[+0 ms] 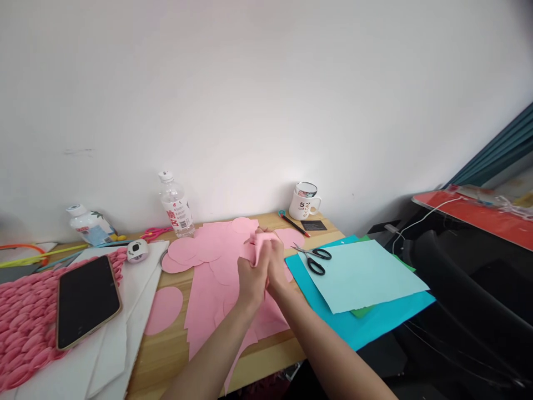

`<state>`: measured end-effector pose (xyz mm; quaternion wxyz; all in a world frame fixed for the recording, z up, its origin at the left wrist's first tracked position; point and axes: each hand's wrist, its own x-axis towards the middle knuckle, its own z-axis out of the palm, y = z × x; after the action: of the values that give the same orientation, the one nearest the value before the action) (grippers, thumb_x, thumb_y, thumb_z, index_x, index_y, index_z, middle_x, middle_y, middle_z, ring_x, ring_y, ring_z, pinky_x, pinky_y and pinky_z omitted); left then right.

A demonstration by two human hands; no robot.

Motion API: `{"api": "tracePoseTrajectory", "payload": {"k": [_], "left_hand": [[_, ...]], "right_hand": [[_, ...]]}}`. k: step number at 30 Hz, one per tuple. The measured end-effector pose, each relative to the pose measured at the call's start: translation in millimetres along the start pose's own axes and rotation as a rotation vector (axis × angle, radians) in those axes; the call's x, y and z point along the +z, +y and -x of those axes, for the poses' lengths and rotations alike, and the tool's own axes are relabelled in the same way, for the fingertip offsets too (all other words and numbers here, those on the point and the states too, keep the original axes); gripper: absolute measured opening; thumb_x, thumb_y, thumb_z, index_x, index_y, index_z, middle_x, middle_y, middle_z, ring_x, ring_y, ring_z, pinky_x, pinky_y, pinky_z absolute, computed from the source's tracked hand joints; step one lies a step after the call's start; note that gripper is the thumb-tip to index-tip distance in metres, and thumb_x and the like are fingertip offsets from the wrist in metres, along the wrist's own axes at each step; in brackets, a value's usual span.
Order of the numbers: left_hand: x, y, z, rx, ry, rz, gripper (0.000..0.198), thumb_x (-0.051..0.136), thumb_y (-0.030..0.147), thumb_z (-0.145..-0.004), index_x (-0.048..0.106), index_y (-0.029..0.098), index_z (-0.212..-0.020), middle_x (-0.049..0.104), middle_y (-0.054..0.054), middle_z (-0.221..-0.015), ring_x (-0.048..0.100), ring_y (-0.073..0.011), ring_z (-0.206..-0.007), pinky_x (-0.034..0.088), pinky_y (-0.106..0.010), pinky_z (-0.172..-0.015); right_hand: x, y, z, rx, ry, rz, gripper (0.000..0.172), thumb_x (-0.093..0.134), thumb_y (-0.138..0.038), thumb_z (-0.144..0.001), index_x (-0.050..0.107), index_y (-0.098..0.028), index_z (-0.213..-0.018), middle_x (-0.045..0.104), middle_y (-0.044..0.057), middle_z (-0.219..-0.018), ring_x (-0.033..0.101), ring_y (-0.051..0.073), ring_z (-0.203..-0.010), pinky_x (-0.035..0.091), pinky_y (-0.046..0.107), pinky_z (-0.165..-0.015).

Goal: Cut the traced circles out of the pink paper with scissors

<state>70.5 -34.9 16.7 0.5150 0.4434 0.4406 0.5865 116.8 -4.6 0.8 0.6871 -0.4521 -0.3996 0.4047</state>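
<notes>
Both my hands meet over the middle of the wooden desk (166, 355). My left hand (251, 275) and my right hand (276, 261) are closed together around a crumpled piece of pink paper (260, 240), held just above a spread of pink paper sheets (208, 300) and cut pink circles (182, 250). One more pink circle (164, 309) lies apart at the left. Black-handled scissors (313, 257) lie just right of my hands on the light blue paper.
Light blue (366, 275), turquoise (387, 322) and green sheets are stacked at the right. A phone (86, 300) rests on white sheets beside a pink knitted piece (20, 322). A water bottle (175, 204), a white bottle (85, 224), a mug (305, 201) and a pencil (295, 225) stand along the wall.
</notes>
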Motion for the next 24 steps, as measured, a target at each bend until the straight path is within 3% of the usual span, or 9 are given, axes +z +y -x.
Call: {"api": "tracePoseTrajectory", "payload": {"k": [3,8,11,13,15,17,20,22,24], "left_hand": [[4.1,11,-3,0.01,0.195,-0.042,0.034,0.054,0.048,-0.083,0.065,0.015,-0.081,0.072,-0.009,-0.081,0.069,-0.0232,-0.082,0.052,-0.03,-0.068],[-5.6,15,-13,0.021,0.192,-0.131,0.027,0.046,0.037,-0.086,0.062,0.017,-0.091,0.071,-0.01,-0.095,0.068,-0.0221,-0.083,0.052,-0.032,-0.069],[-12.5,9,-18,0.27,-0.081,-0.493,0.028,0.044,0.027,-0.086,0.058,0.021,-0.11,0.066,-0.011,-0.115,0.061,-0.0248,-0.107,0.048,-0.042,-0.089],[-13.1,7,-19,0.455,-0.291,-0.823,0.031,0.046,0.024,-0.085,0.058,0.025,-0.113,0.064,-0.011,-0.123,0.048,-0.0308,-0.126,0.033,-0.055,-0.103],[-10.1,9,-18,0.54,-0.364,-1.034,0.033,0.051,0.025,-0.082,0.059,0.021,-0.114,0.057,-0.015,-0.133,0.03,-0.039,-0.138,0.011,-0.067,-0.108],[-5.7,13,-14,0.572,-0.423,-1.2,0.042,0.05,0.019,-0.082,0.054,0.016,-0.124,0.048,-0.021,-0.141,0.02,-0.0412,-0.142,0.002,-0.071,-0.107],[-1.5,20,-1,0.632,-0.697,-1.272,0.061,0.039,0.005,-0.079,0.037,0.014,-0.139,0.04,-0.02,-0.148,0.022,-0.0338,-0.143,0.013,-0.067,-0.109],[-0.9,22,10,0.699,-0.875,-1.152,0.069,0.036,0.001,-0.076,0.03,0.014,-0.144,0.035,-0.017,-0.152,0.021,-0.029,-0.144,0.019,-0.06,-0.112],[-0.7,20,20,0.747,-0.908,-0.97,0.065,0.036,0.006,-0.082,0.028,0.017,-0.146,0.033,-0.015,-0.153,0.023,-0.024,-0.144,0.027,-0.049,-0.112]], "right_hand": [[8,-10,11,-0.005,0.148,0.086,0.02,0.054,-0.03,-0.075,0.056,-0.022,-0.093,0.063,0.003,-0.087,0.059,0.019,-0.078,0.049,0.03,-0.067],[8,-16,28,0.106,-0.005,-0.165,0.024,0.046,-0.041,-0.083,0.061,-0.024,-0.092,0.066,0.004,-0.083,0.063,0.021,-0.081,0.053,0.032,-0.066],[1,-18,36,0.17,-0.031,-0.309,0.038,0.046,-0.054,-0.082,0.064,-0.022,-0.091,0.067,0.006,-0.074,0.066,0.025,-0.081,0.055,0.035,-0.064],[-3,-20,37,0.162,-0.005,-0.339,0.035,0.055,-0.052,-0.079,0.066,-0.021,-0.092,0.068,0.006,-0.074,0.067,0.026,-0.083,0.056,0.035,-0.066],[-8,-23,33,0.157,0.02,-0.313,0.032,0.061,-0.047,-0.076,0.067,-0.021,-0.094,0.07,0.006,-0.077,0.067,0.026,-0.087,0.057,0.036,-0.071],[-15,-25,25,0.147,0.02,-0.192,0.033,0.059,-0.047,-0.078,0.068,-0.021,-0.095,0.071,0.007,-0.082,0.067,0.026,-0.091,0.057,0.039,-0.075],[-34,-24,19,0.056,-0.06,0.222,0.028,0.055,-0.044,-0.081,0.069,-0.027,-0.098,0.072,0.007,-0.093,0.065,0.026,-0.1,0.055,0.044,-0.083],[-44,-21,26,0.005,-0.055,0.304,0.028,0.058,-0.039,-0.079,0.069,-0.029,-0.102,0.069,0.008,-0.107,0.058,0.026,-0.115,0.049,0.047,-0.092],[-45,-15,41,-0.053,-0.036,0.324,0.044,0.048,-0.049,-0.081,0.065,-0.027,-0.116,0.058,0.009,-0.128,0.044,0.024,-0.132,0.041,0.047,-0.102]]}}
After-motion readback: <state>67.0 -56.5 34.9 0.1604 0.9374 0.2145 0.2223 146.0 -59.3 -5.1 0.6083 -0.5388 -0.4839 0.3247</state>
